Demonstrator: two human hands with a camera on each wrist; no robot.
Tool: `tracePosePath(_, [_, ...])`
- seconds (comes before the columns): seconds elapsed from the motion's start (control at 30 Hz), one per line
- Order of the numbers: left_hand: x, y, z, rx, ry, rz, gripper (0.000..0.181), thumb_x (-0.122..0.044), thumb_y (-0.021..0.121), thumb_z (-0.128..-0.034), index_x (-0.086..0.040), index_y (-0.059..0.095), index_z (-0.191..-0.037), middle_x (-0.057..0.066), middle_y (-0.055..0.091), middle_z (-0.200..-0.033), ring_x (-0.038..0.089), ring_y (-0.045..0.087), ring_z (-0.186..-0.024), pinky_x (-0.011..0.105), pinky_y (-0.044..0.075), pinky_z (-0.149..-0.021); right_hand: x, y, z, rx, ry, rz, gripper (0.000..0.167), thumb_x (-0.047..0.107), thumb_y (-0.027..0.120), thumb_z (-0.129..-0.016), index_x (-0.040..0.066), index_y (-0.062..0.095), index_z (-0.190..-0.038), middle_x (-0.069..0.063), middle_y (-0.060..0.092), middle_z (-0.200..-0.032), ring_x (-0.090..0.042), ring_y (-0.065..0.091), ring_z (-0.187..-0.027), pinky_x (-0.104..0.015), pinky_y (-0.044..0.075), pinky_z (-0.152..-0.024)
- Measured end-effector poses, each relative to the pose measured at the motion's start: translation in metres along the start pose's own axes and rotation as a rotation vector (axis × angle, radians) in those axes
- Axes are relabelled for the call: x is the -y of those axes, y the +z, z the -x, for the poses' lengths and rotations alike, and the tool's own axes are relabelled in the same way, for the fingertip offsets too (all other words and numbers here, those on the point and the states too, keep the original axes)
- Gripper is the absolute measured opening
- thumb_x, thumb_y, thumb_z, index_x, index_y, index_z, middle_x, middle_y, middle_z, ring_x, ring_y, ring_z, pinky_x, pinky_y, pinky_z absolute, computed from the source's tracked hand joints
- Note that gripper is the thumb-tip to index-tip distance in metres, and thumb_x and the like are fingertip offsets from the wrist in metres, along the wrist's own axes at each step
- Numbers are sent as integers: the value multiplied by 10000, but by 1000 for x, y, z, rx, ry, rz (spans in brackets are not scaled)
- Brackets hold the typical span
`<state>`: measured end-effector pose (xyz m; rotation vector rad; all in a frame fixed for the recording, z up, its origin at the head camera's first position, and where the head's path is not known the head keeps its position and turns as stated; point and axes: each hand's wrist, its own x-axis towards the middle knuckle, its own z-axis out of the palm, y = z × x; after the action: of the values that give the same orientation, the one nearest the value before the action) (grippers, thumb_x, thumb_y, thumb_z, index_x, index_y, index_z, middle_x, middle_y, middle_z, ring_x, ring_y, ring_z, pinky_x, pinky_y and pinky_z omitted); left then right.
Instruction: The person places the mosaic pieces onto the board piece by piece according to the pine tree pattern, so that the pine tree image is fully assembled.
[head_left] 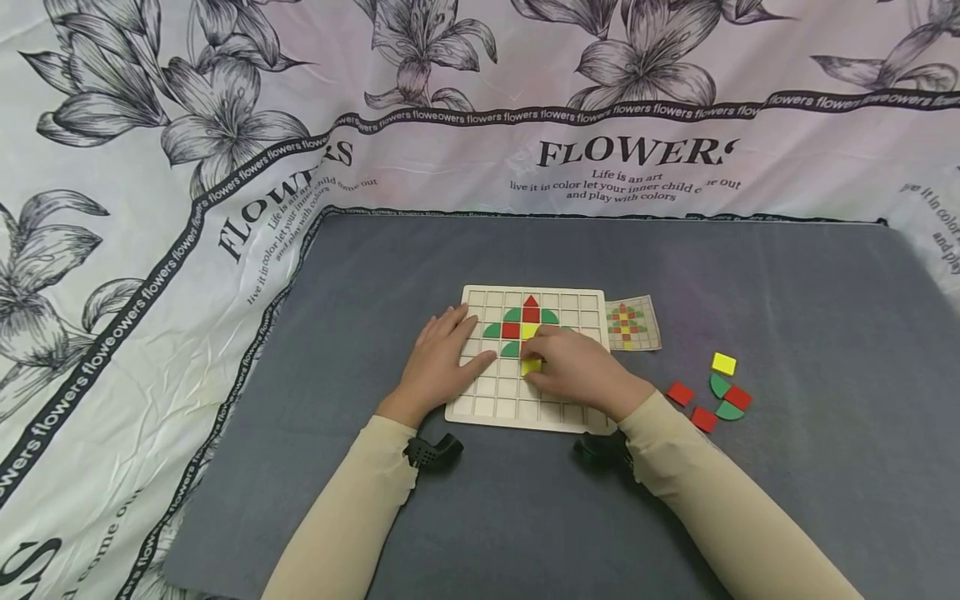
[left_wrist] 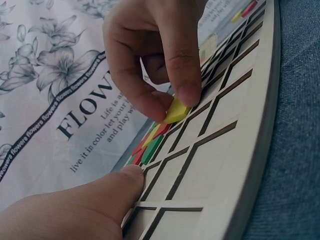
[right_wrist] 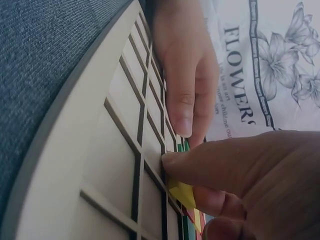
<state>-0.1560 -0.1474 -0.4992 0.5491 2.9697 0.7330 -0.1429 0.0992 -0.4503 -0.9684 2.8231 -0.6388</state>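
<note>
A pale gridded board (head_left: 483, 408) lies on the grey table, holding red, green and yellow pieces in its upper middle. My right hand (head_left: 581, 367) pinches a yellow square piece (head_left: 531, 367) between thumb and fingers, low in the middle column. In the left wrist view the yellow piece (left_wrist: 176, 111) looks tilted at the grid. My left hand (head_left: 442, 362) rests on the board's left edge, fingers straight and thumb on the grid. In the right wrist view the thumb touches the yellow piece (right_wrist: 182, 194). My right hand hides part of the board's right side.
A small pattern card (head_left: 647, 325) lies against the board's right edge. Loose pieces lie to the right: a yellow one (head_left: 723, 363), red ones (head_left: 680, 394) and green ones (head_left: 729, 411). A cloth printed with flowers (head_left: 450, 158) hangs behind and left of the table (head_left: 525, 517).
</note>
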Motion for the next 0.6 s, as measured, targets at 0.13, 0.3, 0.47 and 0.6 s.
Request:
tracePosePath(0.13, [0,-1,0,5,-1,-4,748,-559,584,-1038,-86,448,-1602,98,310,-1713,296,214,-1612,466,108,-1332,0,0,-2,10,-17,8,195,134,804,-913,75,804,-1099,-44,716,-1044,-171,634,-884,-380,581,-799])
tracePosePath(0.3, [-1,-3,0,8,-9,-2,745,-553,588,-1039,-87,445,-1604,91,311,-1713,291,213,-1612,455,105,-1333,-1,1,-3,21,-21,-12,192,143,837,-906,89,811,-1088,-23,692,-1010,-170,631,-883,-370,580,-793])
tracePosePath(0.47, [-2,-4,0,12,-10,5,747,-554,582,-1042,-89,437,-1609,89,304,-1716,289,202,-1615,448,100,-1333,-3,1,-1,22,-41,-20,161,134,837,-909,103,818,-1065,-13,702,-990,-160,629,-876,-355,580,-783])
tracePosePath(0.6, [-2,-3,0,12,-7,5,749,-557,582,-1041,-90,438,-1608,91,307,-1715,287,206,-1614,451,104,-1333,-4,1,1,18,-44,-14,123,117,833,-905,110,821,-1027,-8,715,-976,-154,639,-863,-348,585,-764])
